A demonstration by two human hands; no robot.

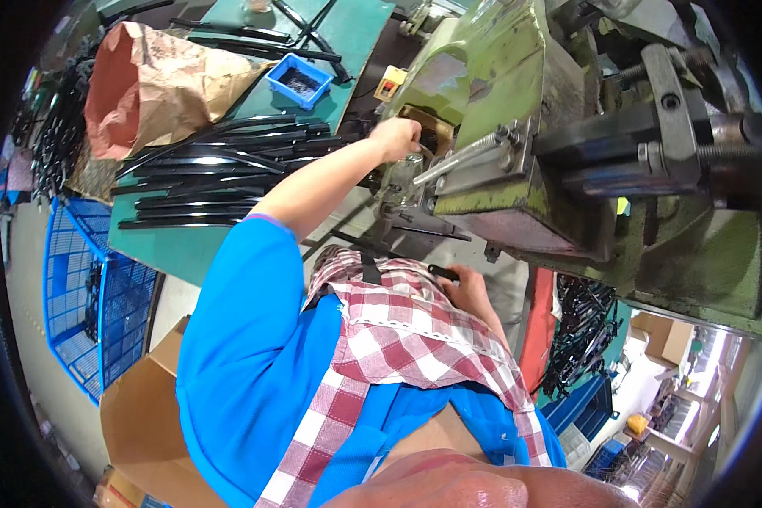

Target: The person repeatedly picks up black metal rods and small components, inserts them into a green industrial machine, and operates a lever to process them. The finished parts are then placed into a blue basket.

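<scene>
My left hand (398,140) reaches forward to the green machine (516,93), its fingers bent together over a small brown tray (432,129) on the machine's side. Whatever lies in those fingers is too small to make out. Close to my apron, my right hand (470,292) is closed round a black tube (443,273), of which one end shows; cloth hides much of the rest. A metal lever (457,159) sticks out of the machine just right of my left hand.
Several black tubes (220,161) lie on the green table (169,245) at left, with a paper sack (165,89) and a blue bin (299,80) of small parts. A blue crate (97,296) and a cardboard box (148,415) stand below. More black parts (580,330) are heaped at right.
</scene>
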